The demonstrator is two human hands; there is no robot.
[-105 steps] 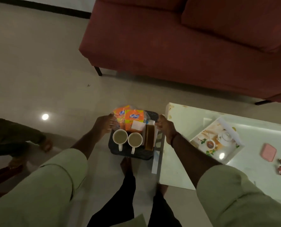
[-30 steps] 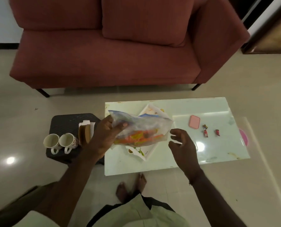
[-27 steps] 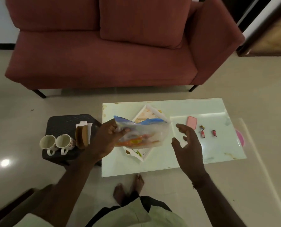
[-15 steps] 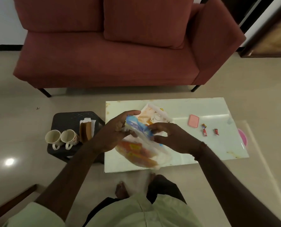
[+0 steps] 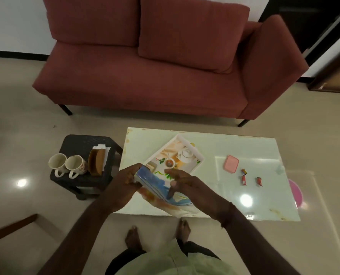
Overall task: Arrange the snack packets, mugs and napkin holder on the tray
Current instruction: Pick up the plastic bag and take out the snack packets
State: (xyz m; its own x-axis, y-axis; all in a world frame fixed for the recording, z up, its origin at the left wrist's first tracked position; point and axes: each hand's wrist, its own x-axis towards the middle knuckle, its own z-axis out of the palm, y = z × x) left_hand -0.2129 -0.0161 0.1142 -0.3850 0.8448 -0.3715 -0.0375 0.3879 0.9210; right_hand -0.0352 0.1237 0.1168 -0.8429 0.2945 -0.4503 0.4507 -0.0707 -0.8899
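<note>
Two bare hands hold one clear plastic bag [image 5: 161,187] with snack packets inside, above the near edge of the white surface [image 5: 244,155]. The left hand [image 5: 125,181] has its grip closed on the upper left corner of the bag, and the right hand [image 5: 183,181] lies over the bag from the right with fingers bent on it; one finger presses on the blue strip of the bag. Orange colour shows through the plastic low in the bag, but the packets are too blurred to count. Just behind the hands, the printed tray [image 5: 185,147] lies turned at an angle on the surface, with nothing loose on it. To the left, a dark stool [image 5: 81,143] carries two mugs [image 5: 66,165] side by side and, just right of them, a brown napkin holder [image 5: 96,161] with white napkins. On the right part of the surface lie a pink case [image 5: 231,163] and three small wrapped candies [image 5: 244,178]. A red sofa [image 5: 145,76] stands behind.
</note>
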